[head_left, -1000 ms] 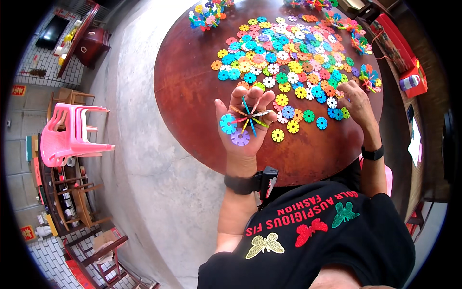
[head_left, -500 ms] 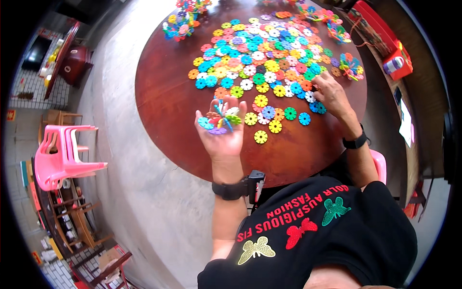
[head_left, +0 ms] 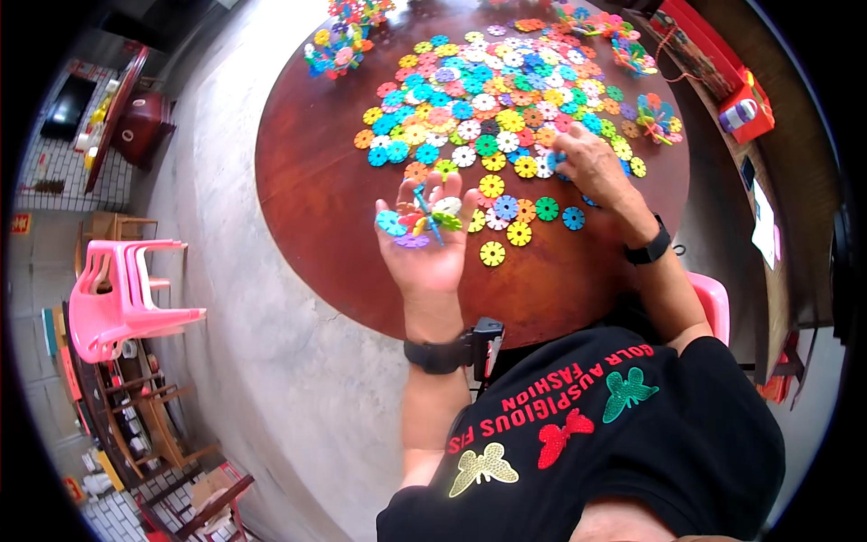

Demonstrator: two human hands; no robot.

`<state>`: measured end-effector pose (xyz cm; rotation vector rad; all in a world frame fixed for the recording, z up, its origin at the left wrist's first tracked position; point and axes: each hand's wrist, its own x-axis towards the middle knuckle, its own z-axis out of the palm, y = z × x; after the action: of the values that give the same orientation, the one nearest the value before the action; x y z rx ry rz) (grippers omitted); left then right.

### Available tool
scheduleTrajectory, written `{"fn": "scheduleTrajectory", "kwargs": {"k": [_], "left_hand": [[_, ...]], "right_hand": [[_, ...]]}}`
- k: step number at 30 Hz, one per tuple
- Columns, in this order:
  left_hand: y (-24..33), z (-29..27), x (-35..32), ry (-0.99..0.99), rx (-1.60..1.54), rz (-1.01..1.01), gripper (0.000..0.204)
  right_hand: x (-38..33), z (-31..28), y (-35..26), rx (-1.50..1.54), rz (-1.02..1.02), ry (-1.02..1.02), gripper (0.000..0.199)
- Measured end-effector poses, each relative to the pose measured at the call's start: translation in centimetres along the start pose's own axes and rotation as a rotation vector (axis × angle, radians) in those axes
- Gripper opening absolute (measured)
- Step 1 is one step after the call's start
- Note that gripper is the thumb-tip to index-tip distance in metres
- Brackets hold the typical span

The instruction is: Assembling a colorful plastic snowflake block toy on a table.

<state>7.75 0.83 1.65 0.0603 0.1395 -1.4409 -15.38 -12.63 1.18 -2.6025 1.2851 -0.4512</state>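
One camera is sitting on the person's head, looking straight down at the round dark-brown wooden table, quite near.

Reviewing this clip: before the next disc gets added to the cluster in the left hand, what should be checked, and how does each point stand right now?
1. Left hand holds the cluster of joined discs steadily, palm up: ok.
2. Right hand is at the pile of loose discs: ok, its fingers rest at the pile's near edge.
3. Right hand has a disc gripped: cannot tell, the fingers hide it.
4. Loose discs within reach on the round wooden table: ok, several lie just beyond the left hand, such as a yellow disc.
5. Free slot on the cluster facing the right hand: cannot tell, too small to see.
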Motion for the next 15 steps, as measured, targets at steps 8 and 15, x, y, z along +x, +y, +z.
{"fn": "scheduleTrajectory", "kwargs": {"k": [8, 15], "left_hand": [[-0.2, 0.6, -0.2, 0.063, 0.052, 0.018, 0.047], [-0.3, 0.9, 0.0, -0.021, 0.089, 0.031, 0.045]], "right_hand": [[-0.4, 0.1, 0.1, 0.091, 0.068, -0.024, 0.025], [-1.4, 0.4, 0.5, 0.082, -0.031, 0.063, 0.026]]}}
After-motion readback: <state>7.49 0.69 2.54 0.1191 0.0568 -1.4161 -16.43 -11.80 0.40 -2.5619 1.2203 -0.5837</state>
